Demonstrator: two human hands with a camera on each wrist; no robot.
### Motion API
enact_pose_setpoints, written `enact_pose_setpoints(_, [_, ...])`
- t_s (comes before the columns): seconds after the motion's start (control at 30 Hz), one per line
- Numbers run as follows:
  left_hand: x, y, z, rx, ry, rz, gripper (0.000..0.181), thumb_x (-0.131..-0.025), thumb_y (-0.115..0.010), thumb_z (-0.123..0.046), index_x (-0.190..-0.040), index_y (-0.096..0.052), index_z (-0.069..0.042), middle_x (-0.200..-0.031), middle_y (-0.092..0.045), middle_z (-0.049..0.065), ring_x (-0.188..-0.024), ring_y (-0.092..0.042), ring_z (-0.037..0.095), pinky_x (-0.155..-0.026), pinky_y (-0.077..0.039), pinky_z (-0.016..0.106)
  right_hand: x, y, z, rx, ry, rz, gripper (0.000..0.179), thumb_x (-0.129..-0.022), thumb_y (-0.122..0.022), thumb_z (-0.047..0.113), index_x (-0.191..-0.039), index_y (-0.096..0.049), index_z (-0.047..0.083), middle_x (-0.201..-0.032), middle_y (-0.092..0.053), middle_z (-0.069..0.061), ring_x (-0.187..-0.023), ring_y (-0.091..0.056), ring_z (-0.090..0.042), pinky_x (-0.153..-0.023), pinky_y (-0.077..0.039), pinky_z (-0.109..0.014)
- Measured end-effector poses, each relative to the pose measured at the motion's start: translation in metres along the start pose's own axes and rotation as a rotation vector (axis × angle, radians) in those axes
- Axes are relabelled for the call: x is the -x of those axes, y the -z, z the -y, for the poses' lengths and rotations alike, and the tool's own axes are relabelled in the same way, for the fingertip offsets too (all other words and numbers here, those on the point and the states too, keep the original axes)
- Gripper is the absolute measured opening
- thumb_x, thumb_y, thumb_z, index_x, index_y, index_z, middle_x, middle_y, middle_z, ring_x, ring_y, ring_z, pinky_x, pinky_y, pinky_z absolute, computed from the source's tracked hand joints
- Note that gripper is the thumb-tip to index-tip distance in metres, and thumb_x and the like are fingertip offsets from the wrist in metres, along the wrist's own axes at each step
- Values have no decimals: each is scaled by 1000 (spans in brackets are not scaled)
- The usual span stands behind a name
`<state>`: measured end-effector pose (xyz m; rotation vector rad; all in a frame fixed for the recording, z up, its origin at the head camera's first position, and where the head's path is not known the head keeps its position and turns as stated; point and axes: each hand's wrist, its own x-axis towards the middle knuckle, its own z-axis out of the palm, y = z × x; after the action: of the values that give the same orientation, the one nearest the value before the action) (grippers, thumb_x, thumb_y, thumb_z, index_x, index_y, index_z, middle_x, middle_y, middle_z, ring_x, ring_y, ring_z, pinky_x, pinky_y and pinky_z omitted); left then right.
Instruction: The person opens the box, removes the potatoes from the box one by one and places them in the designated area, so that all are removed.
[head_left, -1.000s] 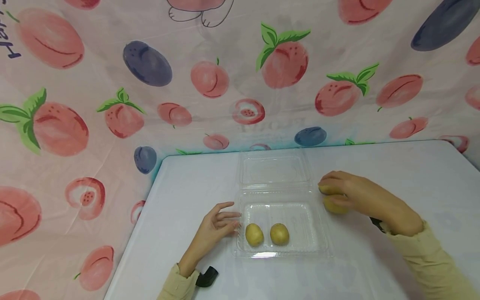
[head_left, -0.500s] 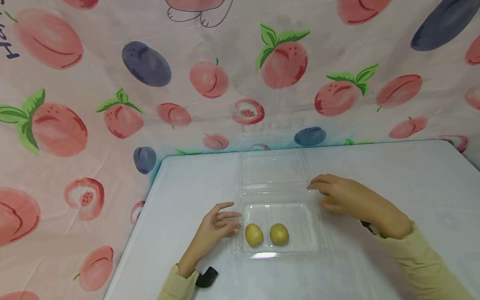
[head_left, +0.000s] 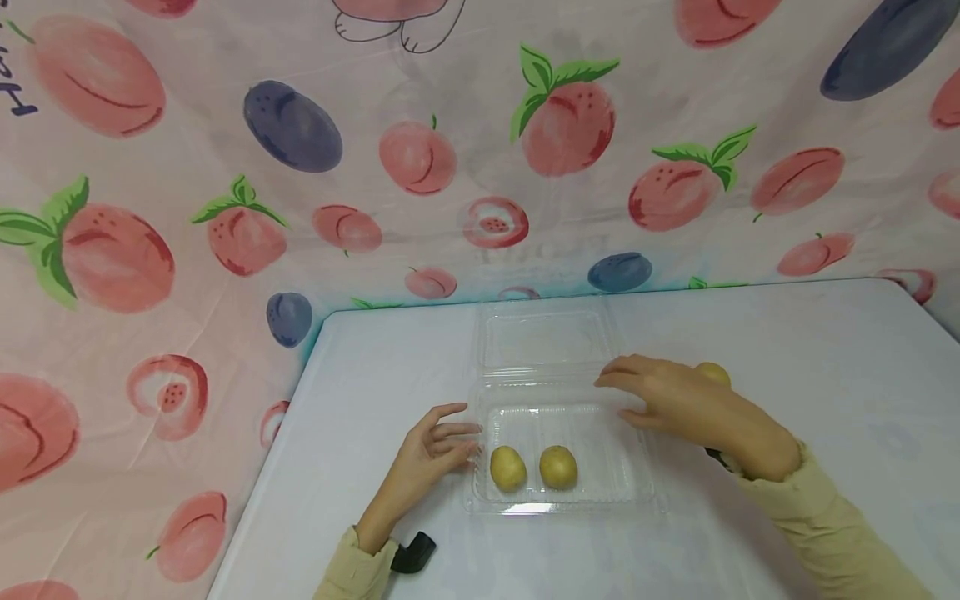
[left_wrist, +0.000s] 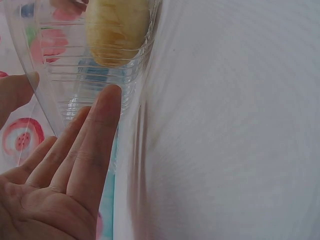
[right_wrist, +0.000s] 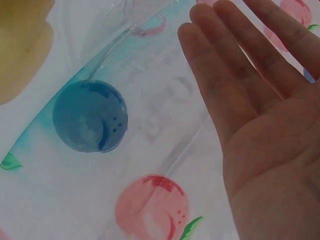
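Note:
A clear plastic clamshell box (head_left: 592,433) lies unfolded on the white table, its lid (head_left: 547,340) at the back. Inside the base, two yellow potatoes sit near the front: an oval one (head_left: 508,469) at left and a rounder one (head_left: 558,467) beside it. My left hand (head_left: 423,454) rests at the box's left side, fingers extended at its wall, as the left wrist view also shows. Over the box's right edge reaches my right hand (head_left: 675,400), with straight fingers and nothing seen between them. Another potato (head_left: 714,373) peeks out behind this hand; yellow potato surface (right_wrist: 22,50) also fills the right wrist view's corner.
A fruit-print cloth (head_left: 420,167) hangs behind the white table (head_left: 825,350). On the left wrist sits a black strapped device (head_left: 414,553). Whatever lies under the right hand is hidden in the head view.
My right hand has moved left from the potatoes at the right towards the box. A potato now shows behind it, and none shows between thumb and fingers. The left hand stays put.

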<state>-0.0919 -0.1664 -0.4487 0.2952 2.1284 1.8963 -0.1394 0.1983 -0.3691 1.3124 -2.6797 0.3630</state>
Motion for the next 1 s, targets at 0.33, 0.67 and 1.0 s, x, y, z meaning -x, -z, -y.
enact_pose_setpoints(0.33, [0,1,1,6,-6,5,61,-93,-70,-11,-146,-40,-6,-129,-61,26,-102,-71,18,-79,-63,35,-7,-4,7,32,32,-20,39,-79,-84,17,-114,-69,10,-115,-67,-3,-99,-68,-19,-71,-60,-32])
enact_pose_setpoints(0.67, [0,1,3,1,-5,2,60,-93,-70,-11,-146,-41,-7,-129,-62,25,-102,-71,20,-79,-63,36,-14,-11,15,-36,42,9,38,-80,-82,13,-115,-67,6,-116,-66,-8,-105,-66,-23,-83,-60,-36])
enact_pose_setpoints(1.0, [0,1,2,3,-5,7,61,-94,-70,-11,-146,-40,-5,-129,-61,26,-101,-71,15,-79,-63,35,-20,-12,24,-45,16,79,42,-82,-82,20,-120,-67,8,-121,-64,-5,-107,-66,-20,-82,-60,-31])
